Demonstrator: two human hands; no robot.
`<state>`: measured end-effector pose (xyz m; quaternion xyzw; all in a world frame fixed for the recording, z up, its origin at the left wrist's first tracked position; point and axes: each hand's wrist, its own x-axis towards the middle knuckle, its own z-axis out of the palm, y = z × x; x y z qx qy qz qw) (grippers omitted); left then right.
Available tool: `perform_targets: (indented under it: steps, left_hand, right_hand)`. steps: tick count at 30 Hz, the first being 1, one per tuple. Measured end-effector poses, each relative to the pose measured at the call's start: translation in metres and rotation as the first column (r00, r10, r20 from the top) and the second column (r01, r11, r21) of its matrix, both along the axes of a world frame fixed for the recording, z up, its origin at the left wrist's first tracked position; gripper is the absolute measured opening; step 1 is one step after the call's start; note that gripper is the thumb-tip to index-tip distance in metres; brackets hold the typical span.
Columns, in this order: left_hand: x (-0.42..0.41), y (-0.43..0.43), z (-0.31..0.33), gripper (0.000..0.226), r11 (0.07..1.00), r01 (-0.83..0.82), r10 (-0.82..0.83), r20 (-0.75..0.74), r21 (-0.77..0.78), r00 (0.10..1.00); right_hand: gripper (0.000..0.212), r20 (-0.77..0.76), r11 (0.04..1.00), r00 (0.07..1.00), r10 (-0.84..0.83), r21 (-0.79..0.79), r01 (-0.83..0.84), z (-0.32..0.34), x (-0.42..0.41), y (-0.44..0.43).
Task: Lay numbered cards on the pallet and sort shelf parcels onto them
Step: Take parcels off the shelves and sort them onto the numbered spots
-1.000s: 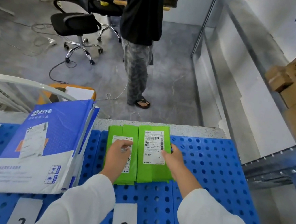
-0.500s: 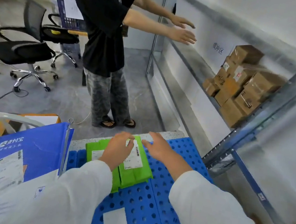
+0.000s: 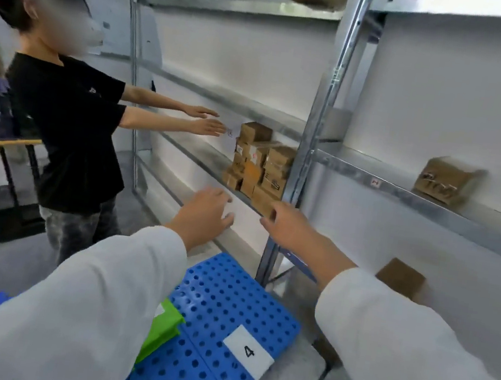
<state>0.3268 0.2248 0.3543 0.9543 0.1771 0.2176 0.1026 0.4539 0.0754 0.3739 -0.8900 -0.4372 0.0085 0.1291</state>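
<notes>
Near the shelf (image 3: 193, 152), the left hand (image 3: 206, 215) and right hand (image 3: 289, 225) stretch out, each grip loose and empty. Boxes (image 3: 259, 165) sit stacked there. Next job, I think: pick one box and bring it to its card (image 3: 248, 350) on the pallet (image 3: 220, 296).

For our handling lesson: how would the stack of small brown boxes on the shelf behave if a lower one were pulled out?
The stack of boxes looks unevenly piled, so upper ones would probably tip or slide. They look like stiff cardboard, likely keeping shape. Small, so perhaps light; contents unseen.
</notes>
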Motion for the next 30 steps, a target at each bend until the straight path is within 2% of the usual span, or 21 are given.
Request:
perform_targets:
  steps: [5,10,15,17,20,25,30]
  left_hand:
    - [0.014,-0.086,0.03,0.042,0.982,0.167,-0.174,0.084,0.086,0.981]
    - [-0.003,-0.192,0.042,0.048,0.932,0.347,-0.356,0.097,0.103,0.929]
    - [-0.033,-0.304,0.032,0.047,0.871,0.476,-0.484,0.056,0.12,0.873]
    - [-0.043,-0.351,0.027,0.043,0.837,0.531,-0.541,0.049,0.131,0.84]
    - [-0.061,-0.42,0.016,0.038,0.766,0.626,-0.634,0.006,0.144,0.774]
    - [-0.084,-0.504,-0.008,0.049,0.681,0.728,-0.731,0.013,0.079,0.682]
    - [-0.094,-0.571,-0.042,0.049,0.588,0.807,-0.805,-0.057,0.057,0.591]
  right_hand:
    - [0.049,0.066,0.986,0.985,-0.162,0.036,0.16,0.031,-0.002,-0.11]
    - [0.051,0.025,0.935,0.941,-0.339,0.122,0.333,0.032,-0.038,-0.228]
    - [0.044,0.049,0.884,0.883,-0.466,0.074,0.462,0.012,-0.096,-0.36]
    - [0.049,0.016,0.852,0.854,-0.521,0.075,0.518,0.006,-0.122,-0.415]
    - [0.053,-0.12,0.781,0.789,-0.602,0.115,0.613,-0.003,-0.166,-0.49]
    - [0.05,-0.211,0.666,0.673,-0.709,0.112,0.737,-0.018,-0.221,-0.581]
    - [0.053,-0.273,0.569,0.571,-0.775,0.092,0.817,-0.043,-0.259,-0.65]
